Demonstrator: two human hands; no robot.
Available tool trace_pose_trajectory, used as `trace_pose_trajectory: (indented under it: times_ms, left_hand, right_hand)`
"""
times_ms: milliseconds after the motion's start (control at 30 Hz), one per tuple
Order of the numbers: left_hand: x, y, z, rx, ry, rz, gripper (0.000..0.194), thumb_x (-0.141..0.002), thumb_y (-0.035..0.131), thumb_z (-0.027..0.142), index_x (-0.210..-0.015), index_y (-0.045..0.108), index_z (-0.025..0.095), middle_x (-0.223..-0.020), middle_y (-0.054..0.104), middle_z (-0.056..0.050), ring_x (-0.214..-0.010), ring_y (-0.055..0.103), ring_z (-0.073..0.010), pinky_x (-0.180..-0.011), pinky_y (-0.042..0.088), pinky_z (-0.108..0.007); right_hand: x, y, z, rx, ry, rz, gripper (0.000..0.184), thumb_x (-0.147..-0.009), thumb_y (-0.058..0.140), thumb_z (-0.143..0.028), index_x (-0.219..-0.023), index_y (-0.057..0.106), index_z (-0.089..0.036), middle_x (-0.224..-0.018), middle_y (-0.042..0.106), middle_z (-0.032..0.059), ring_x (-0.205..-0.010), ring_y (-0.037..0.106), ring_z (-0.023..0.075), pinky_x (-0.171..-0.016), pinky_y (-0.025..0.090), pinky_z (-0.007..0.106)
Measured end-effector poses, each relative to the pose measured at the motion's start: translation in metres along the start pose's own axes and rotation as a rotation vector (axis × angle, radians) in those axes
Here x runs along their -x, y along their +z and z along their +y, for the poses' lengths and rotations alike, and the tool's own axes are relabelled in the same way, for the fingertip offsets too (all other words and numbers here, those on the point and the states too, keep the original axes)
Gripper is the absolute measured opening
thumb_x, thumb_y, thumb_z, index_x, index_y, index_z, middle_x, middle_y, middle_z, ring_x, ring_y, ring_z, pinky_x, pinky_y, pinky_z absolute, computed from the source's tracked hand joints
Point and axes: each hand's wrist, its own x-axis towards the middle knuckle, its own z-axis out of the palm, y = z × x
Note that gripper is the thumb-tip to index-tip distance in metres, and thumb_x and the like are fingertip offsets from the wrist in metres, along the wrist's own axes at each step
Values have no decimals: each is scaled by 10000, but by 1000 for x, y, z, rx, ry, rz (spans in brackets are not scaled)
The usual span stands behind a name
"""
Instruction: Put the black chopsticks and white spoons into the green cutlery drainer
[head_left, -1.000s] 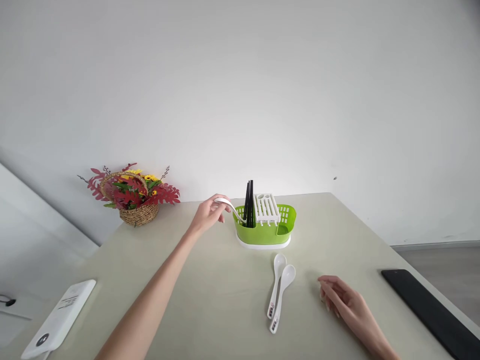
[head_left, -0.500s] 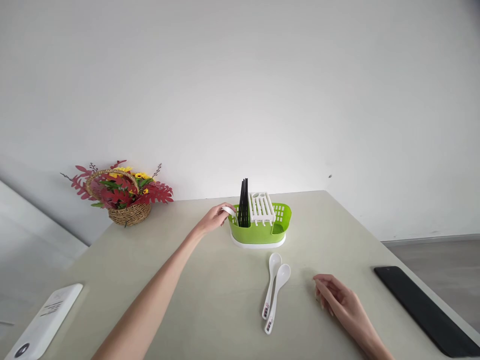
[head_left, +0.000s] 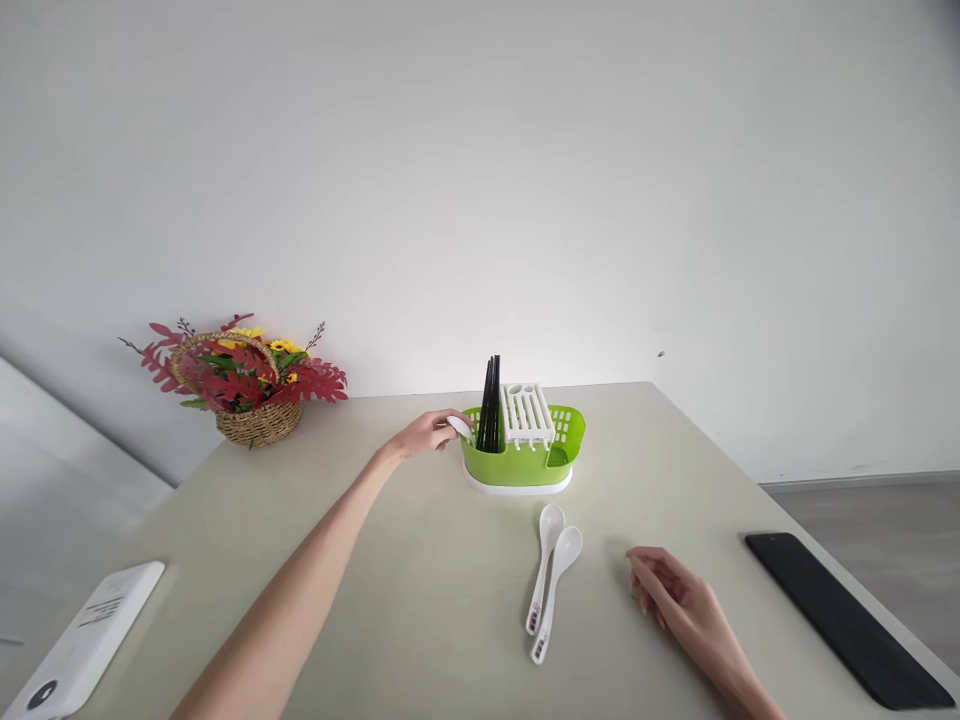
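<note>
My left hand point(head_left: 436, 431) is closed on a white spoon point(head_left: 460, 428) at the left end of a green basket point(head_left: 517, 466). The spoon's bowl points up by my fingers, and its lower part is hidden inside the basket. Several black chopsticks point(head_left: 490, 408) stand upright beside it, next to a white slotted rack point(head_left: 527, 414) fitted across the basket. Two more white spoons lie in front, the left spoon point(head_left: 543, 570) against the right spoon point(head_left: 559, 590). To their right my right hand point(head_left: 679, 598) rests on the table with loosely bent fingers, holding nothing.
A wicker basket point(head_left: 259, 424) of red and yellow flowers stands at the back left of the table point(head_left: 420, 600). A white box-like object point(head_left: 94, 640) lies at the front left. Along the right edge is a flat black object point(head_left: 840, 615). A white wall rises behind.
My left hand has shifted very slightly with the spoon, which sits a little lower at the green basket's left end. My right hand and the two spoons on the table stay put.
</note>
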Motion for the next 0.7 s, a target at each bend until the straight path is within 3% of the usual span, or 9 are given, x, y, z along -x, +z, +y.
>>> trace_pose_trajectory:
  times_ms: [167,267,433,700]
  left_hand:
    - [7,2,2,42,14,-9,518,-761,754,369,-1238,665,189,-931,647,-30,-744,564,-148,-613,435,-251]
    - [10,6,3,-8,40,79,597,-778,804,490,-1266,641,188,-899,614,-16,-767,571,-153,-629,432,-241]
    - [12,9,0,-77,40,279,585,-870,714,631,-1276,642,215,-783,496,41,-667,483,-123,-604,398,-236]
    - [15,10,-4,-113,18,326,649,-932,603,694,-1404,601,248,-916,549,15,-650,517,-108,-592,417,-236]
  right_hand:
    - [0,1,1,8,13,-5,507,-935,634,-677,-1130,650,-210,-782,668,23,-637,595,173,-542,447,287]
    - [1,1,0,8,13,7,506,-945,623,-675,-1135,640,-207,-782,659,22,-639,591,174,-542,445,288]
    - [3,0,-2,16,15,7,516,-946,616,-685,-1144,633,-208,-795,661,24,-645,590,176,-547,442,291]
    - [3,2,0,31,5,15,505,-955,604,-679,-1128,656,-208,-792,655,24,-641,587,174,-545,441,289]
